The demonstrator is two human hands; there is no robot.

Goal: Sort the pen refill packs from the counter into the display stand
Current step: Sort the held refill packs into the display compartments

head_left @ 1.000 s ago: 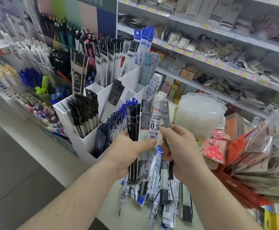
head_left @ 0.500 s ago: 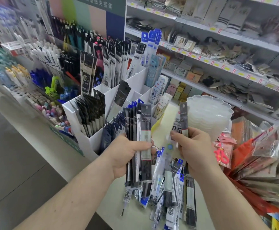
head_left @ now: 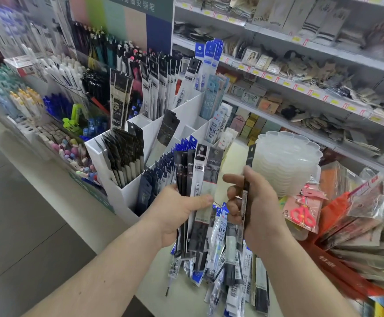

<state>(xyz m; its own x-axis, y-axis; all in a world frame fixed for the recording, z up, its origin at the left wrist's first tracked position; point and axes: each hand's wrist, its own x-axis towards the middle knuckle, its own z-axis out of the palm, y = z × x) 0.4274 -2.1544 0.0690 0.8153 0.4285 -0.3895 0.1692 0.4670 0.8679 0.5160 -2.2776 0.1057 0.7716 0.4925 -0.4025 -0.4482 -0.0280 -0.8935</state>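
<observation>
While loose refill packs (head_left: 230,277) lie heaped on the pale counter (head_left: 154,280), the white compartmented cardboard display stand (head_left: 127,193) stands just behind, beside stacked translucent plastic trays (head_left: 287,161). The left hand (head_left: 177,211) grips a fanned bundle of black and clear refill packs (head_left: 198,191) upright. The right hand (head_left: 257,209) pinches one narrow black pack (head_left: 247,191).

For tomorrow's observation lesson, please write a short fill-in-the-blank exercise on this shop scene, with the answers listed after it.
1. The left hand grips a ____ of refill packs.
2. The right hand holds ____ dark pack.
3. The loose packs lie on the ____.
4. The display stand is coloured ____.

Missing words: bundle; one; counter; white
</observation>
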